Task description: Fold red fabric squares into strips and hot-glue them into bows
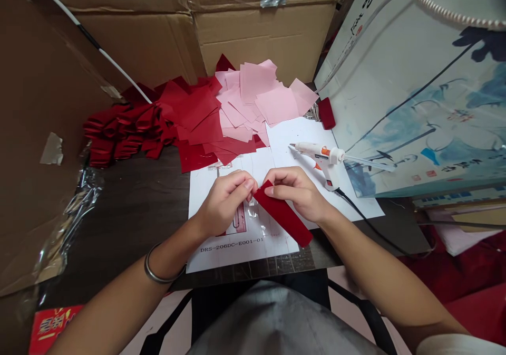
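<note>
**Pinching red velvet strip [282, 212] w/ both hands over printed sheet [241, 252]**

Gripping strip's upper end w/ R hand [294, 194], R fingers [276, 183] together & clamped on velvet, lower end angling down-right & staying off-centre over sheet's lower right area. Bringing L hand [225, 202] in just beside R hand, L fingers [237, 181] curled together, fingertips almost touching R hand near strip's top end; can't tell exactly what L fingertips are pinching. Showing small clear plastic bit [253, 208] under hands, touching neither for certain. Wearing metal bangle [156, 266] on L wrist. Working on dark wood table [150, 197], w/ part no. "DRS-206DC-E001-01" printing along sheet's lower edge & 2nd white sheet [300, 138] overlapping at upper R. Facing hot glue gun [322, 160] lying on its side on 2nd sheet, near R hand, glue stick [367, 160] feeding into its back & black cord [367, 219] trailing toward lower R. Facing loose pink squares [256, 96] overlapping red squares [193, 112] beyond sheets, folded red pieces [118, 133] heaping farther L, small red block [326, 113] standing at upper R, cardboard boxes [253, 28] rising behind everything.
</note>
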The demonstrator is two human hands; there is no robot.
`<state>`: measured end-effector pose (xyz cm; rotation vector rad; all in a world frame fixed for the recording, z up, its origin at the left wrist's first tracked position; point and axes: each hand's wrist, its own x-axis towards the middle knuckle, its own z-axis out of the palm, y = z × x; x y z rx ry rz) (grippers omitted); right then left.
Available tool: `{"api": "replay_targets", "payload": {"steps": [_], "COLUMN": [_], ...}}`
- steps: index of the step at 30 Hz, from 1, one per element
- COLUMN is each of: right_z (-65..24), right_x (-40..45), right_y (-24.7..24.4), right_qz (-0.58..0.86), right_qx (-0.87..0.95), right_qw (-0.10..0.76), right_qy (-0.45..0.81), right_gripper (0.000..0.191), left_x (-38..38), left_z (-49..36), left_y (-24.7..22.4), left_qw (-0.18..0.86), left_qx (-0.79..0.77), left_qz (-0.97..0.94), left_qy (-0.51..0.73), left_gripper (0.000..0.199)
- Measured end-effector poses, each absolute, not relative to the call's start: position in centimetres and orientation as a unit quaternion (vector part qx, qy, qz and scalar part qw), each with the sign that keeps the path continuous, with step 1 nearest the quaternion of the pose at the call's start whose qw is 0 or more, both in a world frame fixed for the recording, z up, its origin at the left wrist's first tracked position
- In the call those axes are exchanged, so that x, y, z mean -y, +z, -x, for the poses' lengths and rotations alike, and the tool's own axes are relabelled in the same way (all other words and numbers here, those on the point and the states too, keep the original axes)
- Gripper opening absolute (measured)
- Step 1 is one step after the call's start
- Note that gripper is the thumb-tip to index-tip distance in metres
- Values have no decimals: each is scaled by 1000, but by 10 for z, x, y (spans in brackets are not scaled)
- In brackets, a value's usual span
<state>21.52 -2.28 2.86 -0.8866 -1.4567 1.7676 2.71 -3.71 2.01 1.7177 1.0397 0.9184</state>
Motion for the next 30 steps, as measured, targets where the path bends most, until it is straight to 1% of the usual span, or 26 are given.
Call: {"api": "replay_targets", "payload": {"steps": [4,7,9,13,15,24,27,30], "right_z": [-214,-215,-216,-219,-220,-223,-223,-220], "right_x": [24,24,23,21,20,18,19,19], "right_y": [27,26,27,30,31,31,32,31], "right_qz": [337,338,333,318,313,294,291,299], "right_qx": [588,599,600,586,581,560,564,579], "right_qw": [333,321,304,258,241,216,215,258], "right_qy": [656,652,662,699,712,744,742,713], "right_gripper": [15,16,15,15,16,14,15,14], "left_x": [38,38,38,39,40,40,40,40], "left_z": [-26,-25,-24,-24,-24,-23,-22,-23], "left_y": [23,22,21,21,22,22,22,22], "left_qw": [446,427,453,566,593,601,609,618], "left_qx": [-400,-402,-399,-377,-376,-374,-368,-380], "left_qz": [-706,-713,-700,-638,-617,-616,-616,-604], "left_qy": [378,385,381,363,356,346,336,330], "left_gripper": [15,11,11,11,10,10,16,18]}}
